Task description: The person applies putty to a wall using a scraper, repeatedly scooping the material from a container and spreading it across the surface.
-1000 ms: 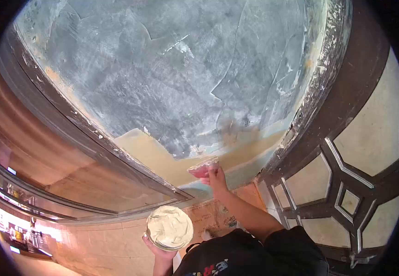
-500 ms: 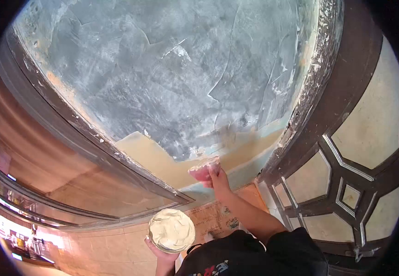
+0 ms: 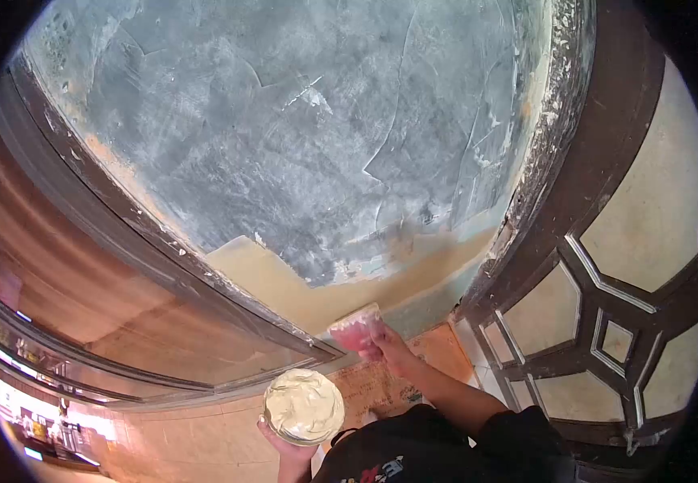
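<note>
My left hand (image 3: 291, 452) is wrapped under a round tub (image 3: 307, 442), holding it level at the bottom of the view. Pale cream putty (image 3: 304, 402) with a swirled surface fills the tub. In my right hand (image 3: 392, 352) is a flat pink putty spreader (image 3: 352, 328), pinched between thumb and fingers, with pale putty along its upper edge. The spreader overlaps the low part of the wall (image 3: 301, 185), just below a tan band (image 3: 272, 282) and up and to the right of the tub.
The wall is mottled grey-blue with ridges and scuffs. A worn dark frame (image 3: 554, 121) borders it on the right, beside a panelled door (image 3: 598, 338). On the left stands a brown glossy panel (image 3: 99, 274). Orange-brown sheeting (image 3: 437, 350) lies on the floor at the wall's foot.
My right hand has moved down with the spreader, away from the tan band and nearer the tub. The tub in my left hand has shifted slightly right and down.
</note>
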Available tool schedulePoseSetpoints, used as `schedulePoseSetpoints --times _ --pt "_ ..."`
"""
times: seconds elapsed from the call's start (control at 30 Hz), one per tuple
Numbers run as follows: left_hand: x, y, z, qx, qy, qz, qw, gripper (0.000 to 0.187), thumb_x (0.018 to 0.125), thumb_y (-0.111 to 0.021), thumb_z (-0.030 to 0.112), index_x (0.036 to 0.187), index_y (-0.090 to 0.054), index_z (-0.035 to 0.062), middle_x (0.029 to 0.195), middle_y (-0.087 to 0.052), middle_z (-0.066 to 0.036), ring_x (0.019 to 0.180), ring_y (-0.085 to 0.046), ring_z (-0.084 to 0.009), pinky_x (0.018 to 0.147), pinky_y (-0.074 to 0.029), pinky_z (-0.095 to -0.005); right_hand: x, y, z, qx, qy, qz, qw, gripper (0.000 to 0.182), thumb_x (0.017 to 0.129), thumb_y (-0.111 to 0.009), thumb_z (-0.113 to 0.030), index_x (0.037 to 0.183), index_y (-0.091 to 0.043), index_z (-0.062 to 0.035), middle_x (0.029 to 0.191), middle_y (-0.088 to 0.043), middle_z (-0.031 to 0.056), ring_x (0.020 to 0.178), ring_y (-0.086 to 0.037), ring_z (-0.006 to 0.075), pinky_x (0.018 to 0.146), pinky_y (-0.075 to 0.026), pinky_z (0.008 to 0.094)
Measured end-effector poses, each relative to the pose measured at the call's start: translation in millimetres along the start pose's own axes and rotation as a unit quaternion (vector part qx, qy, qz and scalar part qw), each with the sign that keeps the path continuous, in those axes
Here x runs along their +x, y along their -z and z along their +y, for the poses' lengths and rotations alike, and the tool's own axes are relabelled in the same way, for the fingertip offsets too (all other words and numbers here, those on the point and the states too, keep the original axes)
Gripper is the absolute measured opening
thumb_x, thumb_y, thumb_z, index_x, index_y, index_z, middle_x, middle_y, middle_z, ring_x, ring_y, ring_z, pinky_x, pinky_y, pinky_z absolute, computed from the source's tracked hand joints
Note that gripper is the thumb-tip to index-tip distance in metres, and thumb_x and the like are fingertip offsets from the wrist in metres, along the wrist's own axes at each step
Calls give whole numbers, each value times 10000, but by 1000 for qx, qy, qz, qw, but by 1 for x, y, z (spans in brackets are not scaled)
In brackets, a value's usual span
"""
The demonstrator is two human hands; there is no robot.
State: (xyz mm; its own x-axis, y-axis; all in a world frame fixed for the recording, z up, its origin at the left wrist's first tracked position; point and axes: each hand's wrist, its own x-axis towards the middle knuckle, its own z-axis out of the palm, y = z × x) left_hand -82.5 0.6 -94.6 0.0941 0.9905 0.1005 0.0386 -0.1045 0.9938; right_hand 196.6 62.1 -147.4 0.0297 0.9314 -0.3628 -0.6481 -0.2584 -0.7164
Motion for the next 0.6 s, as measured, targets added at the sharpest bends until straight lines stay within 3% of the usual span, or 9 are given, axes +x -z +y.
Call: schedulePoseSetpoints --times 0.03,0.07,0.17,0.27,0.3,0.37,0.4,0.5,0.6 --pt "6 -10 22 14 3 4 1000 836 788 -218 733 1394 -300 163 1415 -325 -110 1259 -363 -339 1012 -323 -530 2 -9 -12 1 0 1 1000 356 949 -467 -270 1268 -394 -130 951 -592 100 741 -633 187 658 -540 298" --pt "6 -19 49 -306 151 -23 940 849 774 -236 747 1390 -309 167 1409 -333 -107 1259 -362 -342 1014 -320 -532 6 -20 -24 7 13 -5 1000 361 949 -466 -286 1259 -395 -116 971 -584 100 766 -637 196 674 -539 300" --pt "5 -13 28 -187 100 -25 977 823 793 -247 722 1384 -313 153 1405 -336 -111 1254 -369 -333 1013 -323 -525 22 -47 -43 -9 23 10 1000 358 947 -467 -326 1197 -427 -73 987 -565 103 789 -639 208 697 -542 312" --pt "-1 -5 7 -5 22 -27 999 783 822 -265 684 1374 -318 132 1398 -339 -118 1247 -379 -321 1012 -326 -515 49 -39 -26 -57 61 55 995 361 946 -449 -362 1149 -461 -64 987 -557 107 762 -637 210 679 -547 311" --pt "-1 -14 26 -4 22 -28 999 783 822 -265 684 1374 -318 132 1398 -339 -118 1247 -379 -321 1012 -326 -515 52 -28 -10 -56 62 55 995 361 946 -449 -362 1149 -461 -64 987 -557 107 762 -637 210 679 -547 311" --pt "1 -41 79 -37 38 -13 999 805 800 -303 701 1375 -320 138 1403 -334 -114 1242 -386 -321 1008 -332 -518 55 -8 21 -84 23 83 993 363 943 -449 -374 1130 -462 -63 1000 -557 106 732 -637 207 634 -547 299" --pt "6 -27 65 -374 188 -11 908 831 774 -320 725 1383 -323 160 1417 -326 -90 1278 -343 -323 1033 -300 -517 51 -12 17 -84 25 82 993 363 943 -449 -374 1130 -462 -63 1000 -557 106 732 -637 207 634 -547 299" --pt "8 -24 60 -431 208 -16 878 825 771 -338 719 1374 -332 157 1394 -352 -109 1250 -377 -329 1019 -319 -520 29 -33 -4 -63 10 80 995 357 943 -450 -369 1119 -464 -60 981 -563 107 706 -636 203 607 -547 289" --pt "8 -21 53 -441 213 -10 872 830 780 -264 731 1378 -327 160 1395 -352 -116 1251 -375 -333 1016 -321 -523 33 -64 -35 -50 106 46 992 365 944 -452 -354 1148 -455 -53 932 -576 94 678 -624 180 598 -544 282"
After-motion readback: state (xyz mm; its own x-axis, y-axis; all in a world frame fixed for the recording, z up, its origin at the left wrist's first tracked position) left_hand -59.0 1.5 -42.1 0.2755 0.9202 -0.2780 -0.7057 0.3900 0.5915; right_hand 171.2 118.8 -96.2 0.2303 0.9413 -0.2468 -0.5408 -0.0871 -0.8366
